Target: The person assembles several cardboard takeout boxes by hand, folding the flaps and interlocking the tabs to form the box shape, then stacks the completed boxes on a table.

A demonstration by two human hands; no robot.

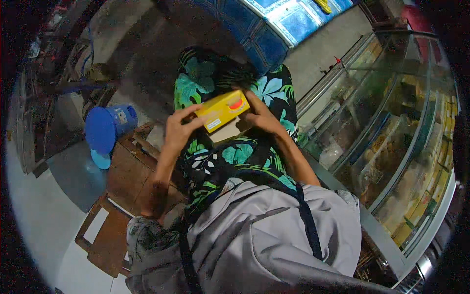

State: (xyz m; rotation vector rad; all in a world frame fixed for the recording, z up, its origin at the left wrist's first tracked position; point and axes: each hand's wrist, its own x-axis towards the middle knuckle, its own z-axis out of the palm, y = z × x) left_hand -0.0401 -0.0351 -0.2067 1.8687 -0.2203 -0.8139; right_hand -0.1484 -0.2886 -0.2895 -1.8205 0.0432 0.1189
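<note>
A small yellow cardboard box [219,112] with a red round mark rests over my lap, tilted. Its near flap [229,130] hangs open and shows pale card inside. My left hand [183,125] grips the box's left end with bent fingers. At the other end my right hand [259,115] is wrapped round the right side, its fingers partly behind the box. Beneath both hands lies dark cloth with green and blue leaves [237,154], covering my legs.
A glass display case [377,132] with yellow packages stands along the right. Ahead is a blue tiled block [293,24]. To the left are a blue plastic container [102,130] and flattened brown cardboard [125,171].
</note>
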